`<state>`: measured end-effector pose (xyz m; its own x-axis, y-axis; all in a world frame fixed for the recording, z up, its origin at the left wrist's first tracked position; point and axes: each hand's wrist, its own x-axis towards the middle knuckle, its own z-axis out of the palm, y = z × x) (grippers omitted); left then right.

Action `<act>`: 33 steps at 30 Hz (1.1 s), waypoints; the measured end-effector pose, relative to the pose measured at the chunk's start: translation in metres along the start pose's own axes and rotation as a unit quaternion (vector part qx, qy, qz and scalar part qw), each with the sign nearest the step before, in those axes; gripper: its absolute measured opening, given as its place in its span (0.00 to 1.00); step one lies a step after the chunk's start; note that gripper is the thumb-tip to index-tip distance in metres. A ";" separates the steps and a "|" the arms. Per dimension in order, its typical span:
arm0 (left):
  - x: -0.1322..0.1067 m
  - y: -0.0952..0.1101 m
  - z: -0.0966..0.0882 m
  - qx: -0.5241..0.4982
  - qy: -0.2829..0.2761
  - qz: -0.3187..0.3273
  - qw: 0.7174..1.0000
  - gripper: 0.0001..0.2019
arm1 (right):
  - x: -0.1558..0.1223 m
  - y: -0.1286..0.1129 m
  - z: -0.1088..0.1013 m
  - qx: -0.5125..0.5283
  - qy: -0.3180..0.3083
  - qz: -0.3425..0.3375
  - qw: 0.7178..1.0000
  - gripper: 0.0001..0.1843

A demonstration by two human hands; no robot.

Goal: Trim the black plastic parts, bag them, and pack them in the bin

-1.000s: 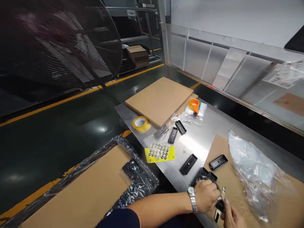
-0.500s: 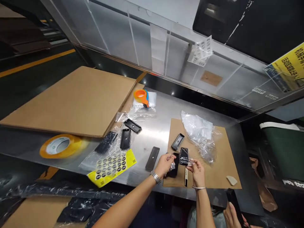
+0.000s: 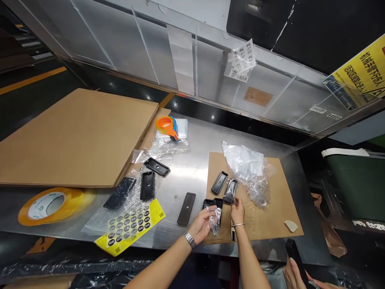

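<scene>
Your left hand [image 3: 201, 226]: pinching crumpled clear plastic film [image 3: 215, 220]. Your right hand [image 3: 238, 212]: grasping one black oblong film-wrapped piece [image 3: 230, 190], above flat brown cardboard sheeting [image 3: 267, 220].

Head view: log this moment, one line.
left hand: holds crumpled clear film | right hand: holds film-wrapped black part | nearby: cardboard, black tray

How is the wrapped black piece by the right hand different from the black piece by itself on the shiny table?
The wrapped piece has clear plastic on it; the bare piece has none.
The right hand holds the wrapped piece by its plastic, while no hand touches the bare piece.
The wrapped piece is over the brown cardboard; the bare piece lies on the metal table.
Both are dark and long.
</scene>
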<state>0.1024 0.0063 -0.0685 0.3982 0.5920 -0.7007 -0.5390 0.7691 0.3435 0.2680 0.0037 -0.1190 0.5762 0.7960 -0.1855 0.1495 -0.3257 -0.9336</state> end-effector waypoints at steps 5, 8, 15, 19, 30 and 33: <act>-0.001 0.006 0.004 -0.033 -0.023 -0.001 0.999 0.17 | -0.046 -0.026 -0.002 -0.015 -0.055 0.010 0.998 0.23; -0.003 0.005 0.009 -0.027 -0.047 0.011 0.998 0.18 | -0.069 -0.039 0.003 0.023 -0.142 0.038 0.989 0.18; -0.002 0.003 0.007 0.097 -0.020 0.070 0.993 0.24 | -0.079 -0.045 -0.012 0.133 -0.148 0.096 0.975 0.16; -0.002 0.010 0.005 0.121 0.005 0.115 0.986 0.19 | -0.080 -0.050 -0.025 0.196 -0.151 0.109 0.963 0.13; -0.016 0.020 0.009 0.156 -0.058 0.079 0.983 0.20 | -0.085 -0.052 -0.022 0.340 -0.212 0.273 0.874 0.29; -0.013 0.022 0.005 0.182 -0.045 0.098 0.977 0.20 | -0.084 -0.051 -0.026 0.275 -0.196 0.218 0.916 0.22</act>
<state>0.0888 0.0162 -0.0487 0.3859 0.7431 -0.5467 -0.3176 0.6634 0.6776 0.2329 -0.0603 -0.0478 0.1362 0.8080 -0.5732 -0.5154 -0.4363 -0.7376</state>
